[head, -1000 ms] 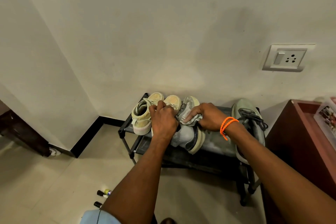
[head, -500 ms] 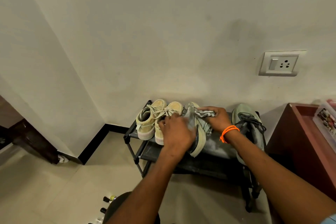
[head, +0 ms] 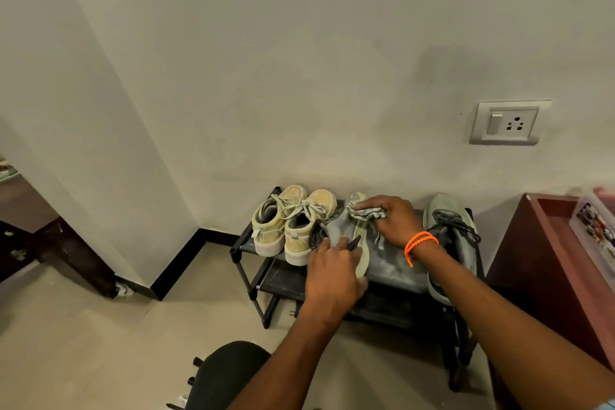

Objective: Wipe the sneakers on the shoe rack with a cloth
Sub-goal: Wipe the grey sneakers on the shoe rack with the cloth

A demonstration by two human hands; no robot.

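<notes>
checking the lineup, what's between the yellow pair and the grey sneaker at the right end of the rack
In the head view, a grey sneaker tipped on its side, gripped by the left hand, while the right hand presses a cloth on it.

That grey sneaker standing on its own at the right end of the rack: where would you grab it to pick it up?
Probably at the heel collar of the grey sneaker, coming from the front of the shoe rack. It stands upright, toe to the wall and heel toward the person, so its opening faces up and near. Its laces lie loose over the top, a poorer hold.

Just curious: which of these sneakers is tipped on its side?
The grey sneaker between both hands, its pale sole edge showing. The yellow pair and the other grey sneaker sit upright.
</notes>
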